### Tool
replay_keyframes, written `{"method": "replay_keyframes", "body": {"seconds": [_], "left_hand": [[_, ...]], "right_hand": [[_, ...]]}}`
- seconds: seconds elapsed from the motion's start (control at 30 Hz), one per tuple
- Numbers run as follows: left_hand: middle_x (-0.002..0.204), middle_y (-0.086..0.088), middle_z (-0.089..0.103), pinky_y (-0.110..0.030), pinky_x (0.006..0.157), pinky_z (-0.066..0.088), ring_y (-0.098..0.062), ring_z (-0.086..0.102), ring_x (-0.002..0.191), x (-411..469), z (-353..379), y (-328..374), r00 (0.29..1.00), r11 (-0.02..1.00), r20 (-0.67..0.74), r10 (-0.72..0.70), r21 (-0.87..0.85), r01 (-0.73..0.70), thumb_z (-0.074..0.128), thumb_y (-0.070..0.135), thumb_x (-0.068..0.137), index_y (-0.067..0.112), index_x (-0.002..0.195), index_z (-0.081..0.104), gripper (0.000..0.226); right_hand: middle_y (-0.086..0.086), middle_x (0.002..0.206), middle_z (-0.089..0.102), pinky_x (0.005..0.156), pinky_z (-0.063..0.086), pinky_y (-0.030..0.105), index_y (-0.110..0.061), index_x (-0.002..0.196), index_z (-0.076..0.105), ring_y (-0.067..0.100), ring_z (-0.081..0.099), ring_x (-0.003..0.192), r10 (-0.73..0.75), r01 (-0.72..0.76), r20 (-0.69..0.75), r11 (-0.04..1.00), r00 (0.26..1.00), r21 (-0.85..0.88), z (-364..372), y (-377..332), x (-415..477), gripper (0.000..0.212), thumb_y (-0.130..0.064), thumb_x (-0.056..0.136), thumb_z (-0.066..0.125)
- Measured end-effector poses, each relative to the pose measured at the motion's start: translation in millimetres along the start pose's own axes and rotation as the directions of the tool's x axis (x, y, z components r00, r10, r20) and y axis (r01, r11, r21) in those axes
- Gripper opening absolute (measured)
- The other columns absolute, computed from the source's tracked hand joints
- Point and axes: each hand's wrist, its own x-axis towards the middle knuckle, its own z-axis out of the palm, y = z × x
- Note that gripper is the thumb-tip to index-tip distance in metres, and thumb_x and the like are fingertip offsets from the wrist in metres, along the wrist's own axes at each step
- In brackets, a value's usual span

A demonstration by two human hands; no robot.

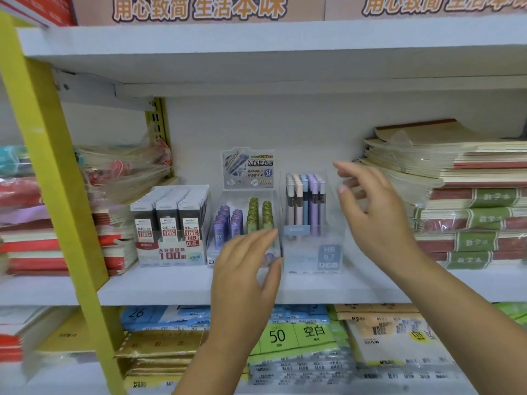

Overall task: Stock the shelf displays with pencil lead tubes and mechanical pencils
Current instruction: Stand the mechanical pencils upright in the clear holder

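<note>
White shelf (171,286), middle tier of a store rack, with a yellow upright (48,155) on the left and a lettered banner (199,8) above the top board.

Stock on the shelf, left to right:
- Wrapped notebooks (122,172), stacked flat at the far left.
- Left box (171,252): printed card display marked 100 and 0.5 HB, filled with rows of grey lead packs (168,206) standing upright.
- Middle box (212,252): clear display just beside the left box, with a header card (247,169) standing at its back. It holds purple tubes (228,223) on the left and green tubes (259,213) on the right, all upright.
- Right box (313,258): clear display marked HB 0.7, touching or just beside the middle box. It holds pastel tubes (305,201), upright, in pink, blue, lilac and grey.
- Green-banded notebooks (470,201), a tall flat stack at the far right.

Lower shelf: paper packs (299,334) lying flat, one marked 50.

Hands:
- Left hand (245,269): in front of the middle box's lower right corner, fingers nearly straight and together, thumb apart from them, holding nothing. Whether it touches the box cannot be told.
- Right hand (370,212): raised just beside the right box's right wall, fingers spread wide, holding nothing; contact with the box cannot be told.
</note>
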Motion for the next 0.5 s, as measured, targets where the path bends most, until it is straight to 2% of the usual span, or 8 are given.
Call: {"method": "replay_keyframes", "body": {"seconds": [0.1,0.17,0.23,0.3,0.33,0.4,0.43,0.5], "left_hand": [[0.108,0.018,0.060,-0.014,0.094,0.036,0.000,0.047,0.104,-24,-18,-6,0.998,0.998,-0.013,0.058,-0.009,-0.058,0.056,0.031,0.094,0.023,0.119,0.066,0.028],[0.100,0.014,0.064,-0.014,0.082,0.040,-0.003,0.051,0.091,-47,-28,-16,0.996,0.999,0.083,0.045,-0.031,-0.042,0.054,0.031,0.094,0.022,0.115,0.066,0.026],[0.093,0.013,0.063,-0.018,0.072,0.043,-0.002,0.051,0.079,-79,-36,-29,0.974,0.999,0.225,-0.013,-0.029,0.020,0.053,0.032,0.093,0.023,0.113,0.067,0.025],[0.094,0.013,0.062,-0.023,0.067,0.047,-0.002,0.054,0.078,-123,-41,-44,0.892,0.986,0.426,-0.152,0.004,0.166,0.054,0.032,0.094,0.027,0.115,0.066,0.025],[0.098,0.014,0.061,-0.025,0.069,0.048,-0.003,0.055,0.080,-149,-42,-52,0.810,0.967,0.539,-0.232,0.040,0.250,0.056,0.030,0.095,0.029,0.118,0.064,0.025],[0.114,0.012,0.059,-0.022,0.077,0.047,-0.002,0.057,0.087,-205,-41,-67,0.572,0.904,0.727,-0.381,0.162,0.395,0.059,0.029,0.097,0.032,0.130,0.058,0.034],[0.124,0.009,0.057,-0.019,0.081,0.044,-0.004,0.057,0.091,-232,-40,-73,0.439,0.858,0.780,-0.447,0.234,0.457,0.061,0.032,0.097,0.031,0.137,0.053,0.041],[0.142,0.000,0.049,-0.018,0.093,0.041,-0.012,0.058,0.109,-280,-37,-83,0.200,0.746,0.815,-0.544,0.361,0.560,0.062,0.037,0.096,0.024,0.147,0.042,0.056]], "right_hand": [[-0.005,0.101,0.060,0.079,0.044,0.013,-0.029,0.118,0.056,0.005,0.056,0.091,-0.135,0.148,-0.092,0.977,0.987,0.152,-7,-25,-25,0.028,-0.011,0.097,0.052],[-0.010,0.097,0.062,0.077,0.046,0.015,-0.030,0.114,0.056,0.008,0.059,0.087,-0.149,0.151,-0.026,0.954,0.988,0.257,-1,-36,-59,0.023,-0.018,0.096,0.051],[-0.013,0.094,0.062,0.074,0.047,0.016,-0.033,0.112,0.058,0.011,0.061,0.084,-0.092,0.051,0.111,0.944,0.990,0.326,15,-36,-106,0.021,-0.023,0.095,0.050],[-0.016,0.093,0.063,0.070,0.047,0.015,-0.041,0.107,0.058,0.010,0.061,0.081,0.045,-0.146,0.307,0.939,0.951,0.312,36,-24,-168,0.021,-0.025,0.095,0.053],[-0.017,0.092,0.062,0.068,0.046,0.014,-0.045,0.105,0.058,0.008,0.061,0.079,0.149,-0.279,0.419,0.922,0.896,0.268,48,-15,-203,0.023,-0.024,0.095,0.055],[-0.017,0.092,0.062,0.068,0.044,0.015,-0.050,0.104,0.055,0.004,0.059,0.076,0.375,-0.550,0.609,0.826,0.699,0.121,74,5,-275,0.030,-0.022,0.095,0.057],[-0.016,0.091,0.062,0.069,0.043,0.016,-0.050,0.106,0.053,0.002,0.058,0.076,0.460,-0.643,0.666,0.765,0.587,0.039,87,15,-309,0.031,-0.022,0.095,0.058],[-0.016,0.095,0.062,0.073,0.041,0.015,-0.043,0.116,0.053,-0.003,0.058,0.083,0.564,-0.738,0.723,0.665,0.398,-0.112,111,29,-369,0.030,-0.024,0.094,0.060]]}}
